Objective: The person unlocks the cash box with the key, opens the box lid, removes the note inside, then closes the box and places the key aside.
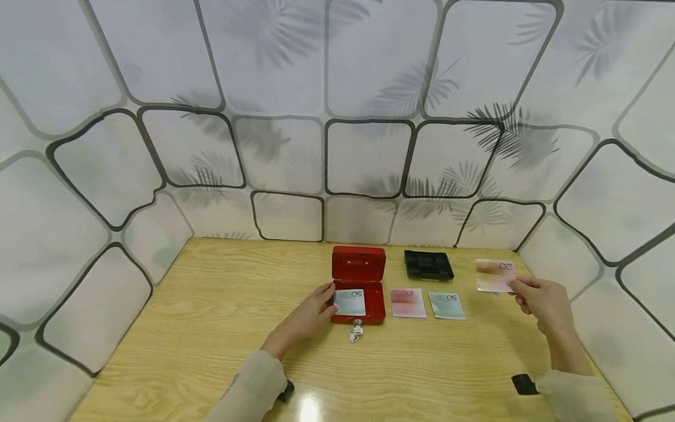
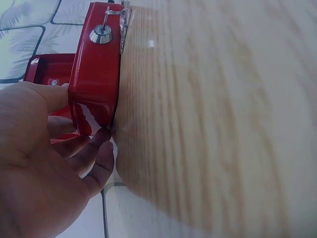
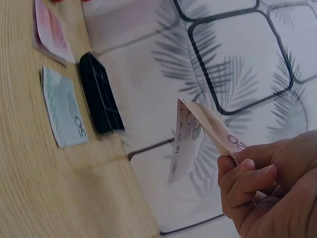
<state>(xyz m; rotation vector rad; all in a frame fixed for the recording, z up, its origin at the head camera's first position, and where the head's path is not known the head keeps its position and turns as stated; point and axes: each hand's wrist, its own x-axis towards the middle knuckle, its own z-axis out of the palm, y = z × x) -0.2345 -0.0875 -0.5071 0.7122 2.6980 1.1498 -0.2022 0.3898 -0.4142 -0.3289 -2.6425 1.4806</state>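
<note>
Fingers (image 3: 252,186) of the right hand (image 1: 543,302) pinch one end of a folded 20 note (image 1: 493,281), raised off the table (image 1: 200,328) near its right edge. The note's crease leads away from the fingertips, towards the left, and its two halves hang apart like a tent.

The left hand (image 1: 311,308) grips the left wall of a red box (image 1: 375,302), thumb at the rim. The box lies well to the left of the right hand; the left hand is the nearer one, touching it. The box's longer side runs left to right, and its lid (image 1: 358,264) stands open at the far side. Inside, a green note (image 1: 350,303) marked 50 covers the left part; red floor shows at the right, the side facing the right hand.

In the gap between box and right hand, two notes lie in a row: a pink 100 note (image 1: 408,303) beside the box, then another 50 note (image 1: 447,306). Beyond them sits a black tray (image 1: 429,265). Keys (image 1: 353,336) hang from the lock (image 2: 101,33) on the box's near wall. Behind everything, a pale wall (image 1: 364,158) carries dark outlines and leaf shapes.
</note>
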